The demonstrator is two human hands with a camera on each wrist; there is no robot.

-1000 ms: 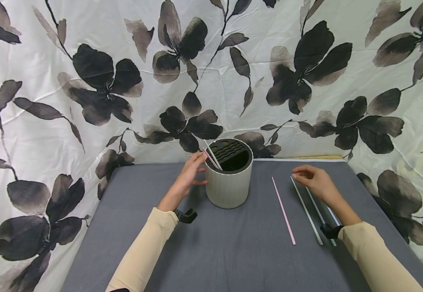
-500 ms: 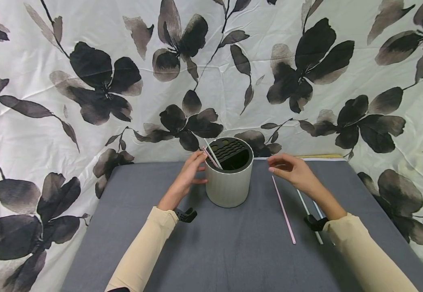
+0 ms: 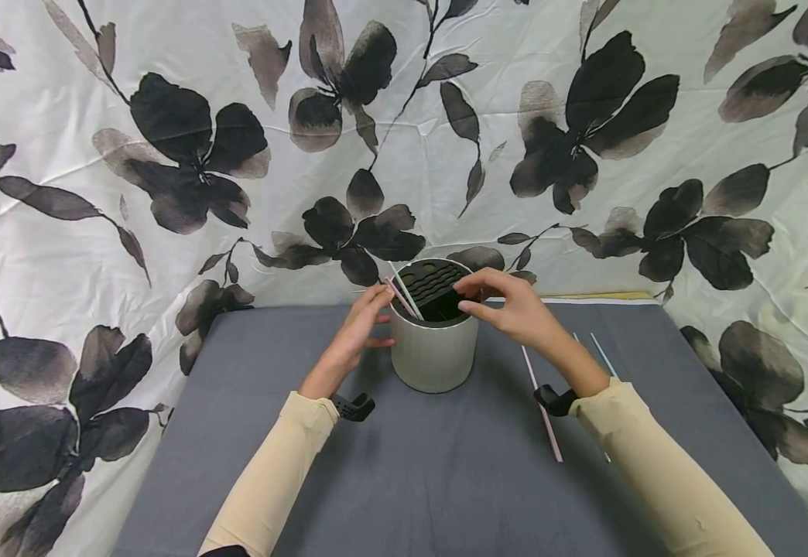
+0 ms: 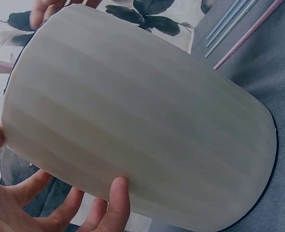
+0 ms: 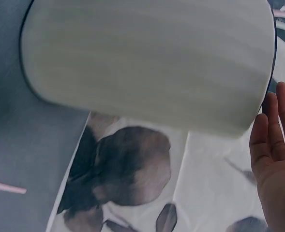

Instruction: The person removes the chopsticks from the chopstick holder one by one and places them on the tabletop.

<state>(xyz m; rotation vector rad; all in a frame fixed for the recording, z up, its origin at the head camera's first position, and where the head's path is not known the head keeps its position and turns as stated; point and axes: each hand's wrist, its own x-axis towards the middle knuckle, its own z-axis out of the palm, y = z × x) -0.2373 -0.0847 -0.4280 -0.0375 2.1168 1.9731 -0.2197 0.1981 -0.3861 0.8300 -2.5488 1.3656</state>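
A pale, ribbed, round pen holder (image 3: 433, 357) with a black slotted insert stands on the grey table. Two thin straw-like sticks lean out of its left side, one pink (image 3: 400, 299) and one pale green (image 3: 406, 290). My left hand (image 3: 354, 331) holds the holder's left side, its fingers spread round the wall and near the rim. At the right of the rim is my right hand (image 3: 515, 309), thumb and forefinger apart over the opening. Nothing shows between them. Some of its fingers (image 5: 273, 130) look extended beside the rim in the right wrist view.
To the right lie a loose pink stick (image 3: 550, 435) and a blue stick (image 3: 603, 354), with others partly behind my right forearm. Several loose sticks show together in the left wrist view. A flower-printed cloth (image 3: 404, 131) hangs behind the table (image 3: 376, 480).
My right hand has moved left from above the loose sticks to the holder's right rim. My left hand has stayed at the holder. The loose sticks appear unmoved.
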